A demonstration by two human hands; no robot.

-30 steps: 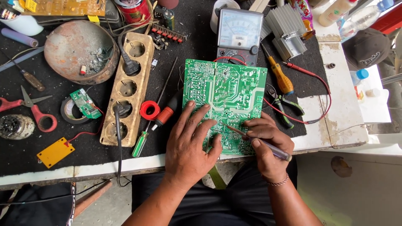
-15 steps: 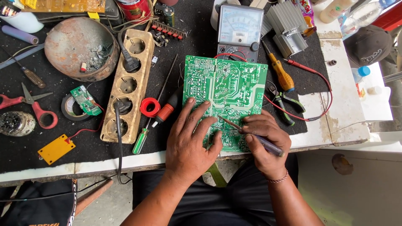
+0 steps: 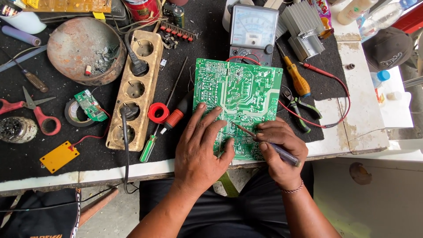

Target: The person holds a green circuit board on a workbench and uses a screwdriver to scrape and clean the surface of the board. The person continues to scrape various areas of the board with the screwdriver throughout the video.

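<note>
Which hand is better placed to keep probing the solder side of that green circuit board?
Right. The right hand already holds the slim tool, tip on the green circuit board. The left hand lies flat, steadying the board.

Analog meter dial (image 3: 254, 27), pale rectangle, top centre; colourful wrapper (image 3: 323, 13) and white bottle (image 3: 358, 9) top right.
</note>
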